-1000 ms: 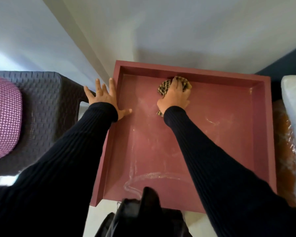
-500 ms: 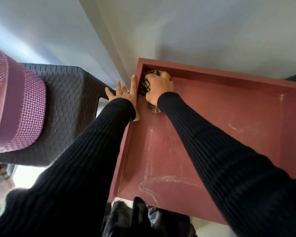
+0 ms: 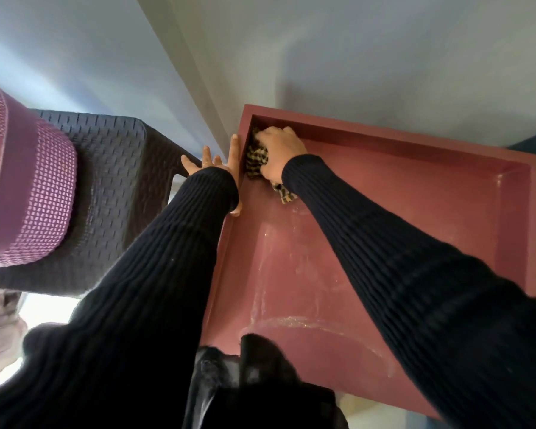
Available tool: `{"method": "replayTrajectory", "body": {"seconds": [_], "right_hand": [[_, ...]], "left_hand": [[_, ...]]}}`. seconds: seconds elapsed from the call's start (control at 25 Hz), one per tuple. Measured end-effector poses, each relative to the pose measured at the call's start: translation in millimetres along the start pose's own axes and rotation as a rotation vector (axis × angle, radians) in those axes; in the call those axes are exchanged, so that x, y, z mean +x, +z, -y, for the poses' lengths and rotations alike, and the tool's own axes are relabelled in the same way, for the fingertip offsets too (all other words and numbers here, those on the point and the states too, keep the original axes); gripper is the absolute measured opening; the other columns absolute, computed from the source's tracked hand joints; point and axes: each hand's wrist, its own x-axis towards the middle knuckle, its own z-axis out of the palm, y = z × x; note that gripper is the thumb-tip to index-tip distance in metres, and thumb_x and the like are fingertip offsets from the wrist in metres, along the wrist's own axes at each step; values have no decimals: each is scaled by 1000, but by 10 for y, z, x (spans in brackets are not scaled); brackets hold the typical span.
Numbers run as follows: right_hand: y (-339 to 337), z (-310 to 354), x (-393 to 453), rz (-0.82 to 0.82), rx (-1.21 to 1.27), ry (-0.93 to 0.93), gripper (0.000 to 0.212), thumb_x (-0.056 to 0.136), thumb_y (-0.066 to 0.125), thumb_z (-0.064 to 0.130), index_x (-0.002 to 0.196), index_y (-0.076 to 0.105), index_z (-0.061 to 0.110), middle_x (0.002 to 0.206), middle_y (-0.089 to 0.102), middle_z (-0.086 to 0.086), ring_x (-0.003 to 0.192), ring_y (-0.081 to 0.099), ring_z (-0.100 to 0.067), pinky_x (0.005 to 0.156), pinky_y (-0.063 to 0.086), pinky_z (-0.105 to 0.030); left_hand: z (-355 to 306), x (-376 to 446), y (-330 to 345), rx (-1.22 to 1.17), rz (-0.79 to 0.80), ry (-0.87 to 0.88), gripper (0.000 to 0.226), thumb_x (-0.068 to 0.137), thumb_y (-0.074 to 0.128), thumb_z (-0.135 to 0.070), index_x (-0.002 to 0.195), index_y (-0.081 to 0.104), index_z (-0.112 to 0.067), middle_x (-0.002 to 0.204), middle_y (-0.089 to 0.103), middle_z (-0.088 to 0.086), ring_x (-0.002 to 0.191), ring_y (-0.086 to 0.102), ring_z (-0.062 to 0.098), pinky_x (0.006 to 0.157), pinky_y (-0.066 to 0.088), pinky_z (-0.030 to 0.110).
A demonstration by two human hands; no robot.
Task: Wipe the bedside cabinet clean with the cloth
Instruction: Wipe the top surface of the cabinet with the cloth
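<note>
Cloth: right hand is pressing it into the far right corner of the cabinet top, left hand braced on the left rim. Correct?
Not quite. The head view shows the right hand pressing the checked cloth into the far left corner of the cabinet top, not the far right. The rest holds: the left hand is braced on the left rim.

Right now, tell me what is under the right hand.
Under the right hand lies the checked cloth, bunched into the far left corner of the red cabinet top. One tail pokes out near the wrist. The surface beneath is covered.
</note>
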Motion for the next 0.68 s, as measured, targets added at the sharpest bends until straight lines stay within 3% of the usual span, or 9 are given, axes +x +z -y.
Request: {"method": "replayTrajectory", "body": {"seconds": [0.08,0.16,0.28,0.36,0.56,0.68], "right_hand": [[-71,-23,-72,82,25,-53,52,80,57,5,131,53,19,136,51,-3,122,47,-26,99,45,-35],[-36,-16,-228,159,96,-67,53,80,51,2,129,55,24,137,51,-2,121,50,-26,98,47,-34],[229,5,-556,-17,8,-76,54,85,50,10,136,46,24,147,36,-2,132,34,-27,103,37,-41],[320,-192,-805,-139,-55,0,56,85,49,12,139,41,23,150,28,-4,134,29,-29,100,34,-44],[158,-1360,-1505,-228,-47,427,66,82,55,8,144,34,20,153,22,-9,133,30,-33,100,35,-46],[155,-1722,-1840,-312,-28,659,58,85,50,6,141,38,16,150,26,-13,130,33,-36,99,36,-49]], "left_hand": [[-55,-131,-51,115,37,22,130,72,75,-29,132,-41,-21,156,-3,15,143,-11,31,110,0,62],[-41,-144,19,99,-52,48,124,73,70,-31,136,-35,-16,156,-8,15,142,-14,31,112,1,63],[-56,-249,265,151,-424,158,98,80,51,-42,144,-14,-5,155,-14,16,142,-16,31,111,-6,58],[-192,-409,368,136,-551,287,84,86,41,-39,145,-6,-2,155,-12,17,143,-14,30,113,-9,51],[-529,-464,541,79,-319,335,66,96,30,-35,145,-1,-2,156,-4,15,144,-6,28,117,0,39],[-686,-475,633,95,-220,328,62,98,27,-35,146,5,-3,156,-2,15,144,0,29,118,5,38]]}}
